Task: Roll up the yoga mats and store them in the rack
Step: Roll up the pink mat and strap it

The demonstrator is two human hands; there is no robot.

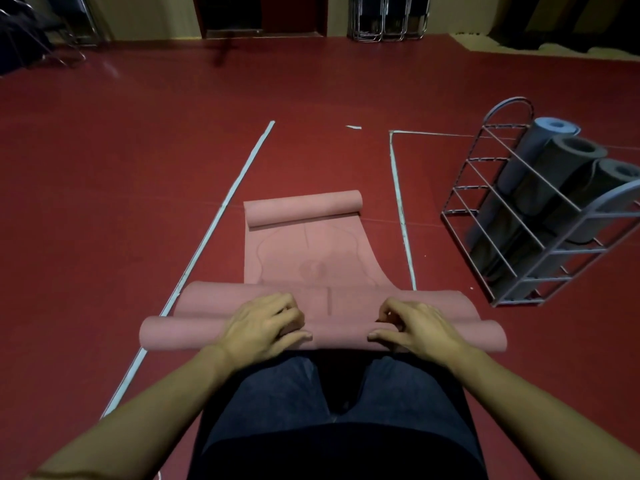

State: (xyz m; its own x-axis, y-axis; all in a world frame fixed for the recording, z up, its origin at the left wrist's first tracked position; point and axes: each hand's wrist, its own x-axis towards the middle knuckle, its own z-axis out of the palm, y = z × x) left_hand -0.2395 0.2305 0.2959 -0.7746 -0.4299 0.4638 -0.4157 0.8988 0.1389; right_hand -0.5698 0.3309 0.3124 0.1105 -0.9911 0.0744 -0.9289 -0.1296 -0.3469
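hands work at the near end of a pink yoga mat (311, 258) in the head view, the only view given. the mat lies on a dark red floor (121, 168) between two pale tape lines (221, 206), and its near end is wound into a roll that runs across the frame just in front of the person's knees. the left hand (265, 327) rests on the left half of that roll with its fingers curled over the top and the thumb stretched along the near side, gripping the rolled part. the right hand (417, 325) sits on the right half in a matching pose, fingers bent over the roll and thumb pointing inward, also gripping it. the two hands are apart, with a bare strip of mat between them. beyond the roll the mat rises in a loose hump, then lies flat, showing faint printed lines. its far end curls up into a small roll of its own.

a metal wire rack (512, 216) stands on the floor to the right, well apart from the pink mat. it holds rolled mats leaning on end: a blue mat (540, 143) farthest back and two dark grey mats (568, 168) beside it. the person wears dark trousers (277, 393). folded chairs (388, 19) lean at the far wall.
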